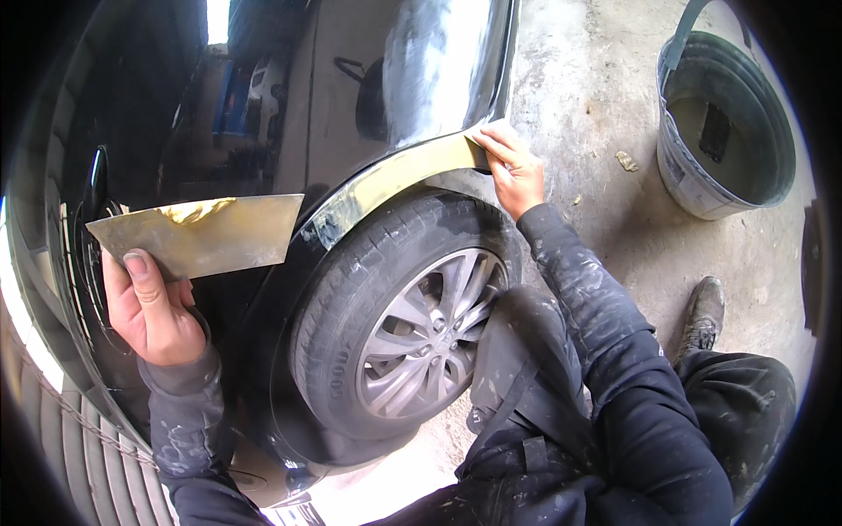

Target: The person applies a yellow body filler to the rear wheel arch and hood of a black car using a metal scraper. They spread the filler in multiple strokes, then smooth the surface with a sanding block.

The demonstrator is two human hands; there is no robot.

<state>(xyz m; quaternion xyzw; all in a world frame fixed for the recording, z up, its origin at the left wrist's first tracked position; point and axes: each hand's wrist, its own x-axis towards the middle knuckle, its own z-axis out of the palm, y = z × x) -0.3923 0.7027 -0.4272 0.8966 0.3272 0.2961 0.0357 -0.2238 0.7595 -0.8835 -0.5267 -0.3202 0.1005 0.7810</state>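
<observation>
A flat metal plate [206, 238] with a lump of yellow body filler [200, 210] along its top edge is gripped in my left hand [153, 307], thumb on the face. The plate is held out in front of the black car panel [263, 105]. My right hand [516, 171] pinches a thin filler spreader [481, 152], mostly hidden by the fingers, against the right end of the wheel arch. Smooth yellow filler [395, 178] coats the arch lip, with a patchy grey, sanded stretch [331, 221] at its left end.
Below the arch stands the tyre [329, 333] with its silver spoked rim [430, 337]. A dark bucket [671, 162] with murky water and a dark block in it stands on the concrete floor [596, 96] at the right. My knee [526, 351] is close to the wheel.
</observation>
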